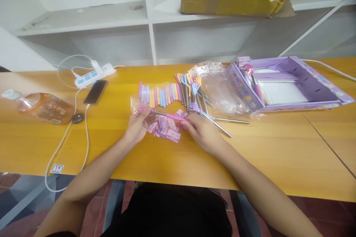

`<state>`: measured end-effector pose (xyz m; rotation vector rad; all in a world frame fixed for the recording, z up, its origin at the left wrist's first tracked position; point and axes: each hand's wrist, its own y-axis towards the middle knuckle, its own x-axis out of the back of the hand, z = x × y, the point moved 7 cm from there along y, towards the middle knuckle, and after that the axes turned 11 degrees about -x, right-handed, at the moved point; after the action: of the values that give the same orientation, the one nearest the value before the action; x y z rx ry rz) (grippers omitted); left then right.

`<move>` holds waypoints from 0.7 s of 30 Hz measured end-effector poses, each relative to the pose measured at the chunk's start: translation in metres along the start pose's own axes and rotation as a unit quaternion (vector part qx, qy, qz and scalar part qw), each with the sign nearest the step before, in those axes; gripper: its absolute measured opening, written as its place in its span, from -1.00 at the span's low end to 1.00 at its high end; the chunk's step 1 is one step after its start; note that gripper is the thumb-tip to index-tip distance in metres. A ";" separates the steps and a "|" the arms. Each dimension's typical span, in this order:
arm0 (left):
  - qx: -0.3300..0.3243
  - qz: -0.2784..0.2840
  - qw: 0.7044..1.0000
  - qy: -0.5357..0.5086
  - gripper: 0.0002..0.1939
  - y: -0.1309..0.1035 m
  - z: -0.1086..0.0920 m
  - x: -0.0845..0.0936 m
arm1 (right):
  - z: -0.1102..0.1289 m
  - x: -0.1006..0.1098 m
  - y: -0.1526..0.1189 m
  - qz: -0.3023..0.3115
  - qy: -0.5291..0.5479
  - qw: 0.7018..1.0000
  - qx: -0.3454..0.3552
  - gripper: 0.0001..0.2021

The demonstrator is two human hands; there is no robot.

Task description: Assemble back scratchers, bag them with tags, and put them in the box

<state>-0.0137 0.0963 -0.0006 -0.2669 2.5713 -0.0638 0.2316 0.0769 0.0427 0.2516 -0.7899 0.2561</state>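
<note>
At your far left an orange bottle [46, 108] lay on its side on the bench [111, 155], well apart from the work. Beside it, a phone [95, 92] sat near the power strip [96, 76], likely so its white cable could reach.

Nearer the middle, your left hand [136, 127] was closed around the head end of a pink-handled scratcher [174, 117], with clear film about the fingers. The scratcher lay almost level in front of you, over the small printed cards [167, 129], which were heaped loosely, probably to be within easy reach of both hands. Behind them the coloured handles [160, 95] stood side by side in a row, which seemed to make them simple to pick singly.

Your right hand [203, 131] gripped the scratcher's pink handle, so the two grips supported it from both ends. Just beyond were metal rods with hand-shaped heads [195, 88], fanned across one another. Further right, crumpled clear plastic [219, 92] rested against the open purple box [314, 77], whose walls presumably kept the scratcher inside from rolling off.
</note>
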 end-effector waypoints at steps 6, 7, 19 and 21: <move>0.015 0.014 1.000 -0.001 -0.56 -0.003 0.006 -0.001 | -0.001 -0.002 0.001 0.007 0.050 0.999 -0.009 -0.65; 0.015 0.018 1.000 0.001 -0.57 -0.003 0.006 -0.002 | -0.002 -0.002 0.001 0.010 0.060 0.998 -0.013 -0.65; 0.046 0.059 0.997 0.035 -0.63 -0.019 0.027 -0.009 | 0.003 -0.019 -0.001 0.039 0.078 0.996 -0.005 -0.65; 0.049 0.063 0.996 0.046 -0.65 -0.021 0.028 -0.008 | 0.004 -0.020 -0.001 0.042 0.081 0.996 -0.004 -0.66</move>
<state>0.0112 0.0779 -0.0185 -0.0667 2.6602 -0.1574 0.2156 0.0721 0.0305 0.1878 -0.6414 0.3492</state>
